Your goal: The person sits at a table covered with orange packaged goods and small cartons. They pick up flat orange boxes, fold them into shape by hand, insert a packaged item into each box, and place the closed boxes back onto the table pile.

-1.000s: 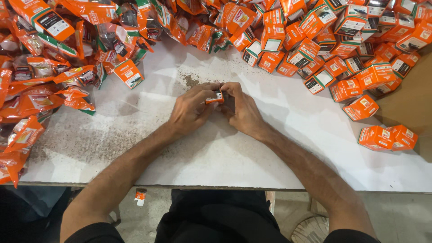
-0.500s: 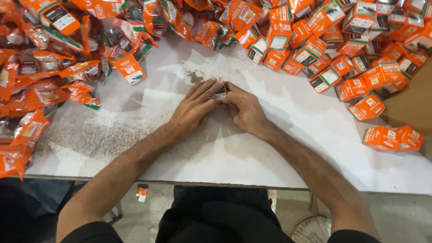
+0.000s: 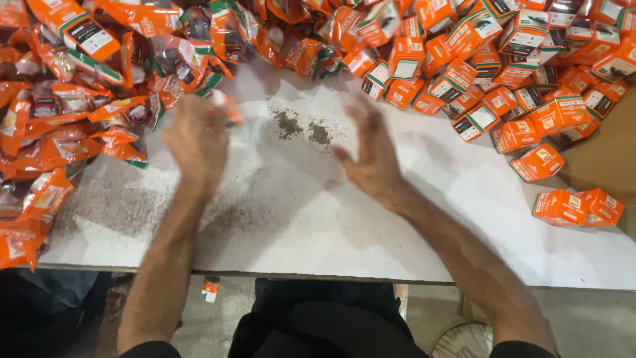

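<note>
On the far left of the white desk lies a big heap of orange foil packets, shiny and crumpled. The person's left hand is up at the edge of that heap. It is blurry, so I cannot tell for sure how its fingers are set. They look curled around a small orange packet at the top of the hand, but the blur hides the grip.

In the middle of the desk there is a little patch of dark crumbs, just beyond the bare space between the two hands.

The right hand hovers over the desk with its fingers spread wide and holding nothing. It points toward the far right, where many small orange boxes are piled. Two more orange boxes lie apart near the right edge.

To do this well, I think the left hand should pick just one packet and hold it firmly, so others do not slide off the heap. The right hand should take one box from the near edge of the pile, not the middle, so the pile does not tumble. Keeping the packet away from the crumbs would keep it clean.
</note>
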